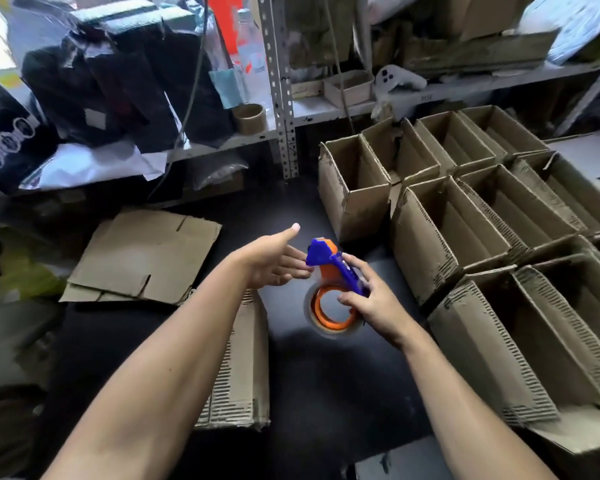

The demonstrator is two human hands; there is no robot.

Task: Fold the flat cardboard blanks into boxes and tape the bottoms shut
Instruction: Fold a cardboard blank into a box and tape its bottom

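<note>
Overhead, a metal shelf rack [280, 98] crammed with dark bags and loose cardboard backs the scene, and below it spreads a dark tabletop [319, 375]. Filling the right side are the folded boxes [465, 220], standing upright in close rows with their tops open, each touching its neighbours. At left lies a stack of flat cardboard blanks [142, 258], and another flattened blank [243, 368] lies partly under the left forearm. Between the blanks and the boxes, over the bare tabletop, the right hand [371, 303] grasps the tape dispenser [336, 289], an orange and blue tool carrying a roll of clear tape; its fingers curl over the blue handle while the thumb presses at the roll's inner orange ring. The left hand [274, 261] is spread open, thumb raised and pointing away, with its fingertips [305, 268] touching or just beside the blue head of the dispenser; whether they pinch the tape end cannot be told.
</note>
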